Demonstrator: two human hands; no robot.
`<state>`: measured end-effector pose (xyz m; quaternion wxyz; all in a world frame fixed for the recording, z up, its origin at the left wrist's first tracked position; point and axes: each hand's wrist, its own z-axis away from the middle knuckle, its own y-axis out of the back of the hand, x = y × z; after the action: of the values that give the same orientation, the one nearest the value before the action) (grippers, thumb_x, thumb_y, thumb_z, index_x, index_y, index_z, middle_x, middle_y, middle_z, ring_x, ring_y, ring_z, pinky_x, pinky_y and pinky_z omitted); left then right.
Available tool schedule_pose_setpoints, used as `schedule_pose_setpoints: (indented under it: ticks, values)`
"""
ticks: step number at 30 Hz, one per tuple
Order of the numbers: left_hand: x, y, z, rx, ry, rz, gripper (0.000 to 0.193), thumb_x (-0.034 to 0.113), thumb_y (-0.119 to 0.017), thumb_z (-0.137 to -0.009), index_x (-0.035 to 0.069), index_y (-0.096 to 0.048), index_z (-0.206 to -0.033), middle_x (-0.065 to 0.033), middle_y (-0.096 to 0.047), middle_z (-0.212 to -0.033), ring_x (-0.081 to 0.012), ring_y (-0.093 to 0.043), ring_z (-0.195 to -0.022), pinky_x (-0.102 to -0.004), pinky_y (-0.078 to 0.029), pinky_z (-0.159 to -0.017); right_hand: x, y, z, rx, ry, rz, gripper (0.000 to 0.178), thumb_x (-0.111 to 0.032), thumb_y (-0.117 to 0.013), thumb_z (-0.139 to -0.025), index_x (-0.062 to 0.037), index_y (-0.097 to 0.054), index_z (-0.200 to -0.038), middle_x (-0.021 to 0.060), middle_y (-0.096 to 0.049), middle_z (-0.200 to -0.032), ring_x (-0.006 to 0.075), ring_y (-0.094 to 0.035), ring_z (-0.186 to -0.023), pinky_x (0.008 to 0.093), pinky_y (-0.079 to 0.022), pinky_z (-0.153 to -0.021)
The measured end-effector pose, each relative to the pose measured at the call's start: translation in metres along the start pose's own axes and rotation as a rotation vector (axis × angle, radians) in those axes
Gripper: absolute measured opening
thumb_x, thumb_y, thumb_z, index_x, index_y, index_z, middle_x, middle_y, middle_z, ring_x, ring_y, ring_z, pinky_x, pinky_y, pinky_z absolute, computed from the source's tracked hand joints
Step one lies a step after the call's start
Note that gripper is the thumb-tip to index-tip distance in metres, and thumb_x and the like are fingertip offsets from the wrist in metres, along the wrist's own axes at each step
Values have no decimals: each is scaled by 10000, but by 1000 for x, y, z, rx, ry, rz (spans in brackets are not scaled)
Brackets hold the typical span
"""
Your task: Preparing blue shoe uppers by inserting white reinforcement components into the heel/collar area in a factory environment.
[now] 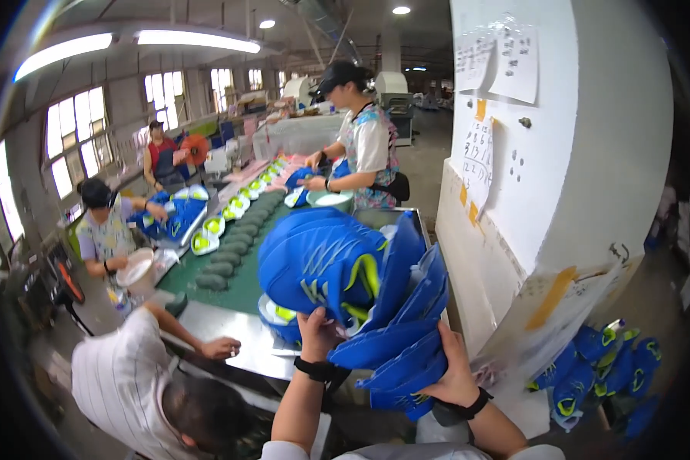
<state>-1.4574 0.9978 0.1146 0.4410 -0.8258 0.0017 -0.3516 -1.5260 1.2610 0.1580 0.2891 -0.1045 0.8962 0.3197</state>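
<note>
Both my hands grip a fanned stack of blue shoe uppers (pixel 322 253) with yellow-green linings, held up above the near end of the worktable. My left hand (pixel 318 336) is closed on the stack's underside, its fingers partly hidden behind the pieces. On the stack's right side, my right hand (pixel 454 372) clasps the lower uppers, thumb below and fingers along the edge. Dark bands circle both wrists. Just behind the stack, partly covered by it, another upper with a white and yellow-green inside (pixel 280 313) lies on the table.
On the green conveyor-like table (pixel 180 272) run rows of dark shoe lasts (pixel 238 247) and uppers (pixel 205 241). A co-worker in a striped shirt (pixel 126 368) sits close at left; others work farther off. At right stand a white pillar (pixel 590 130) and more blue uppers (pixel 573 391).
</note>
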Motion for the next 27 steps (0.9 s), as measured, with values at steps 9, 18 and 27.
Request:
schedule_pose_setpoints:
  ticks: [9,18,27]
  values:
    - [-41,52,-64,-47,235,-57,340,236,-526,-812,6,-503,-1061,-52,-604,-890,-164,-592,-761,-278,-485,-677,13,-15,-72,5,127,293,784,-293,-759,-533,-235,-441,-1247,93,-415,-1294,341,-411,-1034,441,-306,-831]
    - [-59,-3,-185,110,411,101,345,248,-510,-823,-6,-514,-1056,-75,-610,-927,-173,-599,-772,-276,-482,-678,91,-60,-157,-90,-101,278,1046,-347,-815,-454,-216,-287,-1348,97,-368,-1318,344,-414,-1037,444,-307,-836]
    - [-156,76,-278,-115,239,-1282,436,350,-666,-714,-65,-623,-838,-156,-640,-720,-259,-620,-625,-351,-475,-581,202,-115,-172,-386,-648,286,1048,-609,-629,-646,-7,-139,-1350,267,-519,-1095,416,-524,-981,421,-458,-796]
